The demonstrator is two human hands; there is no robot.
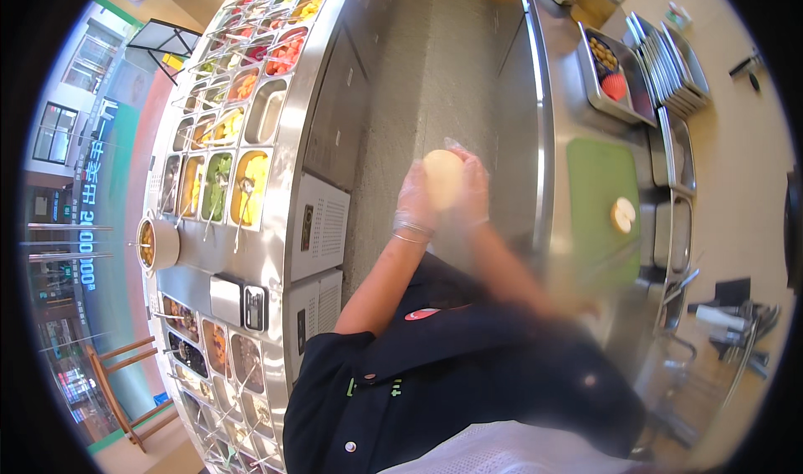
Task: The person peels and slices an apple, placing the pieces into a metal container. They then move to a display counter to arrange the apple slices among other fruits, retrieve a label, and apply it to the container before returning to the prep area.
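Note:
Between my two hands, above the floor of the aisle, is a pale yellow, rounded fruit (443,179); it is blurred, so its kind is unclear. My left hand (414,199) wraps its left side in a clear plastic glove. Gloved the same way, my right hand (477,189) grips it from the right. To the right, on a steel counter, lies a green cutting board (590,192). A cut piece of pale-fleshed fruit (623,215) rests on the board with its core showing. A hazy blur covers the board's lower end.
Along the left runs a steel topping counter (313,98) with food pans, tongs and spoons. A white pot (164,243) and a scale (241,301) stand on it. Right: a deep steel pan (637,115) holding fruit, stacked steel pans (671,66), a faucet (684,345).

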